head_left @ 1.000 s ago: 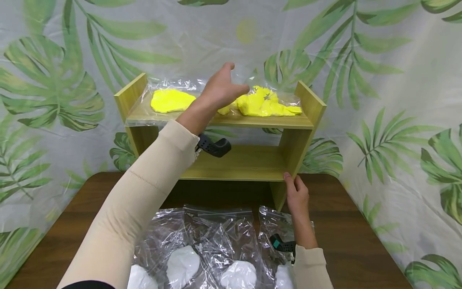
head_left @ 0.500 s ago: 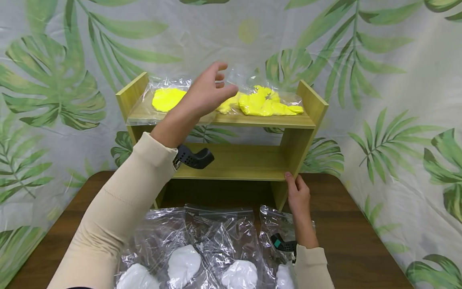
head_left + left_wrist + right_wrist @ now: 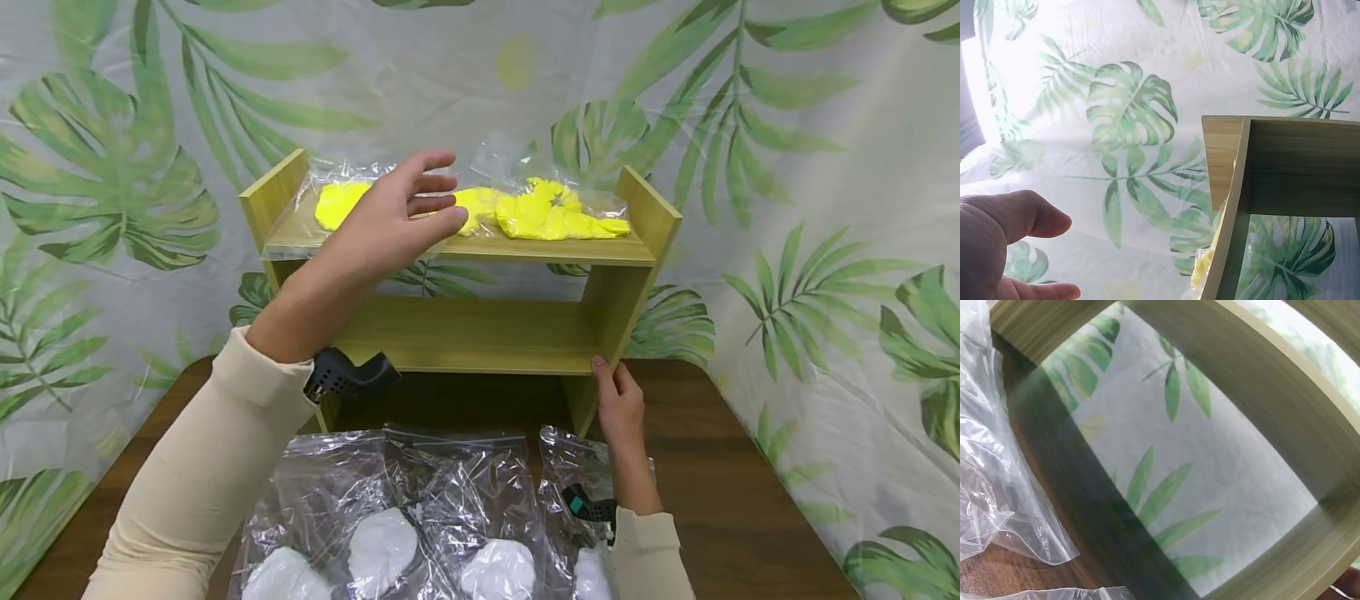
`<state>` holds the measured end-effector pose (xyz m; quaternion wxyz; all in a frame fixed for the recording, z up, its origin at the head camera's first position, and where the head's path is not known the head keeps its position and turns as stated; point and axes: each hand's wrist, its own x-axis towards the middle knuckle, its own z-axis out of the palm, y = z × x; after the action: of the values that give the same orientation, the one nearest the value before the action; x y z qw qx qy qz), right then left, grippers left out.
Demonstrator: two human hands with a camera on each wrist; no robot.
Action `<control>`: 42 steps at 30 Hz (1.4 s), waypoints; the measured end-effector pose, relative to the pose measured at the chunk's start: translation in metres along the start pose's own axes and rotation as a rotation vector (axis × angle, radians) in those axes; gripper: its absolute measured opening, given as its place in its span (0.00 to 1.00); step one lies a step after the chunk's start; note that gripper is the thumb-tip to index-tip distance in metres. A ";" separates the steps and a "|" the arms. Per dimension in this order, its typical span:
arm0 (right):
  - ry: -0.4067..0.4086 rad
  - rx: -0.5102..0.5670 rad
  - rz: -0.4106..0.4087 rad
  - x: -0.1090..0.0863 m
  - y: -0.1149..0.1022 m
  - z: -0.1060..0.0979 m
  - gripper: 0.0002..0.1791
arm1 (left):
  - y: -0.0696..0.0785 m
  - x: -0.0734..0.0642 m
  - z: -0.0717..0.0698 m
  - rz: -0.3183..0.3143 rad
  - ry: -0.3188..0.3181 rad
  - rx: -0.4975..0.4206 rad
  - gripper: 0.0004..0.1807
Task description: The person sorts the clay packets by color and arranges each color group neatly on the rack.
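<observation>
A two-tier wooden shelf (image 3: 465,333) stands on the table. On its top board lie clear plastic bags holding bright yellow, soft-looking lumps (image 3: 551,212); another yellow lump (image 3: 339,206) is partly behind my left hand. My left hand (image 3: 386,217) hovers in front of the top board, fingers loosely bent, thumb apart, holding nothing. In the left wrist view its thumb (image 3: 1038,215) shows beside the shelf. Lower right, my right hand (image 3: 621,408) holds the shelf's right side panel, thumb on the front edge at the middle board and fingers on the outer side.
Several clear zip bags (image 3: 457,483) with white soft lumps (image 3: 382,550) lie along the front of the dark brown wooden table (image 3: 720,500). One bag is under my right wrist. A leaf-printed cloth (image 3: 787,208) hangs behind and beside the table.
My left hand has drawn back leftward and down from the yellow bags, uncovering more of the middle yellow lump. My right hand has stayed on the shelf's side panel.
</observation>
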<state>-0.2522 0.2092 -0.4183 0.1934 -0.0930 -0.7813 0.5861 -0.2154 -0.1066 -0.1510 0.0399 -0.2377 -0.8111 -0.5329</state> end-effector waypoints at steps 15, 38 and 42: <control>0.009 0.016 -0.018 0.001 0.000 0.002 0.29 | -0.020 -0.065 -0.022 0.108 0.043 -0.080 0.31; -0.002 0.022 -0.003 0.000 -0.001 0.000 0.30 | -0.087 -0.164 -0.013 0.082 0.004 -0.225 0.28; -0.005 0.026 0.006 0.000 -0.001 0.000 0.31 | -0.105 -0.183 -0.012 0.057 0.025 -0.243 0.27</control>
<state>-0.2522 0.2087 -0.4178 0.1907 -0.0913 -0.7739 0.5970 -0.1010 -0.2131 -0.2926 0.0361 -0.2572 -0.7328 -0.6289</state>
